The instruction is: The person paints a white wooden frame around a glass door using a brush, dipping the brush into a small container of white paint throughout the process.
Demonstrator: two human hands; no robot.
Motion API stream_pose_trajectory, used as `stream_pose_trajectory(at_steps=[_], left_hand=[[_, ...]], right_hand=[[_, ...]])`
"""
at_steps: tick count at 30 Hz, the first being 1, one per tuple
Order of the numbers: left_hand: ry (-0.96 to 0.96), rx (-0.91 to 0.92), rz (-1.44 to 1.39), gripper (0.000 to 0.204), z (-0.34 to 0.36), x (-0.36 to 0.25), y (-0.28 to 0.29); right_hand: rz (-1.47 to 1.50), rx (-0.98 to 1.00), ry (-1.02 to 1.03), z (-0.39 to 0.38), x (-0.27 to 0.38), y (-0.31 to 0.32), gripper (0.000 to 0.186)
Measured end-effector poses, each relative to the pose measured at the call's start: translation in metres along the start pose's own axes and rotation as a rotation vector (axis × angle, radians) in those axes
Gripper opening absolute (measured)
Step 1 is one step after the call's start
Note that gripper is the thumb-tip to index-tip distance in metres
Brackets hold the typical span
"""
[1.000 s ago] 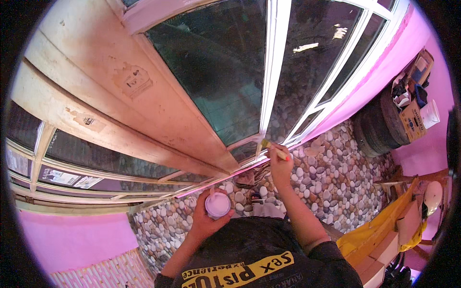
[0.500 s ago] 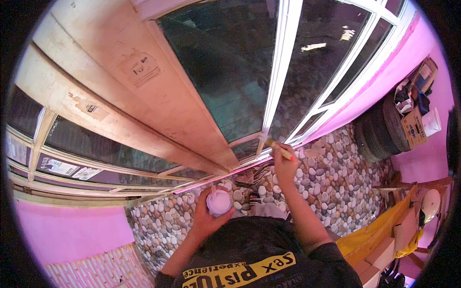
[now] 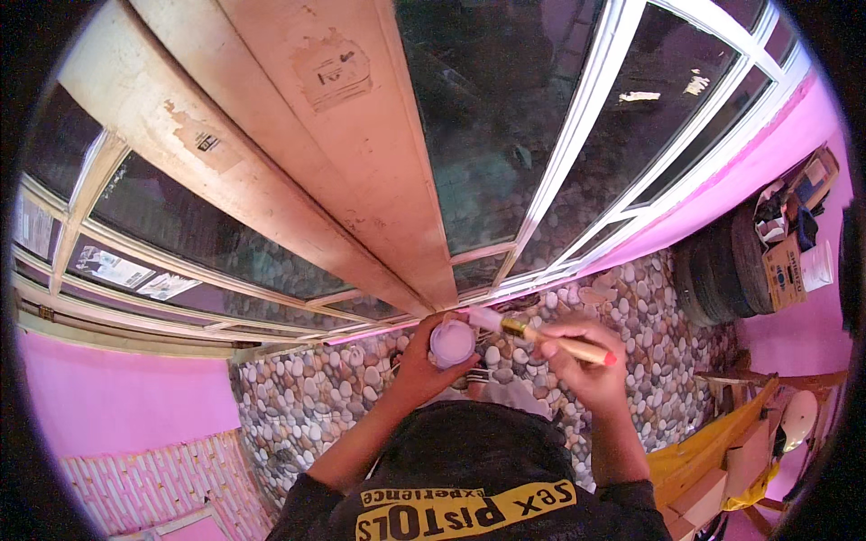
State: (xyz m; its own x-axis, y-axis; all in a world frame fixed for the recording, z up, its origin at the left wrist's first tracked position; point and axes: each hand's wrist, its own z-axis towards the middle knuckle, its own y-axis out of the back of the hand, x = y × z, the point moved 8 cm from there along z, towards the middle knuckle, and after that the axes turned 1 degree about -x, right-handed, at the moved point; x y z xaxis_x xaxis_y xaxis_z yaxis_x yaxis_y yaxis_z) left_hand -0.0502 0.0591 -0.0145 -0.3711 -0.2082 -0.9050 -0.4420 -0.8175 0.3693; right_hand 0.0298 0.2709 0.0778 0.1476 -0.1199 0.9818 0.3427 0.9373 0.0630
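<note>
My left hand (image 3: pixel 429 361) is wrapped round a small cup of pale paint (image 3: pixel 453 343), held in front of my chest with its mouth up. In my right hand (image 3: pixel 585 368) is a paintbrush (image 3: pixel 577 346) with a wooden handle, a red handle end and a metal band. Its whitish bristles point left, close to the cup's upper edge; whether they touch it I cannot tell. Beyond both hands stands a window frame (image 3: pixel 552 189), partly white, with dark glass panes. A bare brownish wooden post (image 3: pixel 361 171) adjoins it on the left.
Pebble-patterned flooring (image 3: pixel 316 406) lies beneath me. Dark stacked tyres (image 3: pixel 722 270) stand at the right wall, with a cardboard box (image 3: pixel 785 273) beside them. Yellow cloth (image 3: pixel 713 437) and boxes are at lower right. A pink wall (image 3: pixel 126 388) is at left.
My right hand has drawn the brush back from the window frame's lower bar and turned its bristles toward the cup. The cup has shifted up and right, and the view has shifted too.
</note>
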Motion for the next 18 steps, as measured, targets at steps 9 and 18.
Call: stream_pose_trajectory(at_steps=[9, 18], left_hand=[[0.035, -0.033, -0.24, 0.072, 0.001, 0.007, -0.01], [0.146, -0.008, -0.324, 0.073, -0.002, 0.017, -0.015]], right_hand=[[-0.358, 0.184, 0.156, 0.0, 0.038, -0.043, 0.01], [-0.398, 0.272, 0.101, 0.0, 0.029, -0.06, 0.014]])
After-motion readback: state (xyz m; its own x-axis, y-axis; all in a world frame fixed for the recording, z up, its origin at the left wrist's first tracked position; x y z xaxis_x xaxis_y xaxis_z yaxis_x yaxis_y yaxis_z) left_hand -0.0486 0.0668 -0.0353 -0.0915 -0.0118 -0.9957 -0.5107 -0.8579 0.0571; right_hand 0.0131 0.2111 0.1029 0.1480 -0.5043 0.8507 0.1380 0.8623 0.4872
